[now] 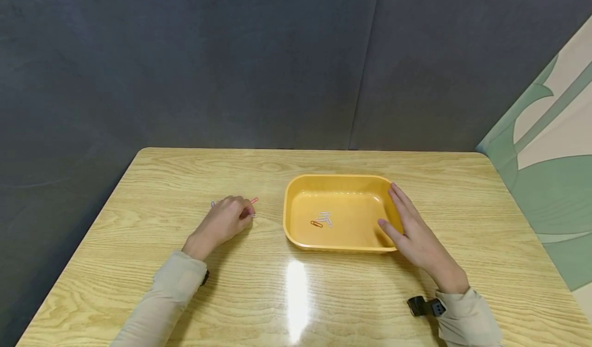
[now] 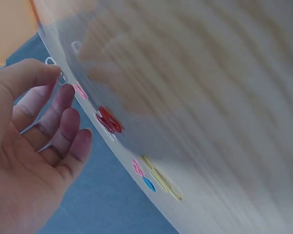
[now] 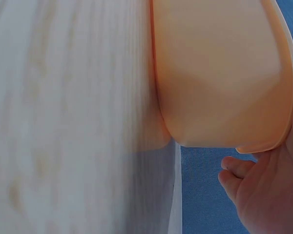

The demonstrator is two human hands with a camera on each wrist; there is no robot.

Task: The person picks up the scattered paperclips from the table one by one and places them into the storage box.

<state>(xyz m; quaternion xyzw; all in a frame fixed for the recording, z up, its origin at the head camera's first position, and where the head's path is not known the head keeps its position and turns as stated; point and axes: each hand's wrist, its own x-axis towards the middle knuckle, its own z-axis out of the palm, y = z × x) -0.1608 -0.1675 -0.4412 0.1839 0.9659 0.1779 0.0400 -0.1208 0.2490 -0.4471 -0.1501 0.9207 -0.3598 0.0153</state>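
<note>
Over the left part of the table, my left hand point(image 1: 227, 217) pinches a white paper clip point(image 2: 50, 61) between thumb and forefinger. Other paper clips lie on the table by that hand: a pink one point(image 2: 81, 91), red ones point(image 2: 110, 119), yellow ones point(image 2: 161, 178) and a blue one point(image 2: 149, 184). My right hand point(image 1: 418, 239) rests at the right end of a yellow plastic bin point(image 1: 342, 248), its fingers straight along the rim and its thumb over the inside. On the bin's floor lie an orange paper clip point(image 1: 316, 224) and several white paper clips point(image 1: 326, 217).
The wooden table point(image 1: 361, 300) has a bright reflection in front of the bin. A dark cloth partition point(image 1: 259, 69) stands behind its far edge. At the right is a green and white patterned surface point(image 1: 555, 193). A black strap device point(image 1: 425, 306) sits on the right wrist.
</note>
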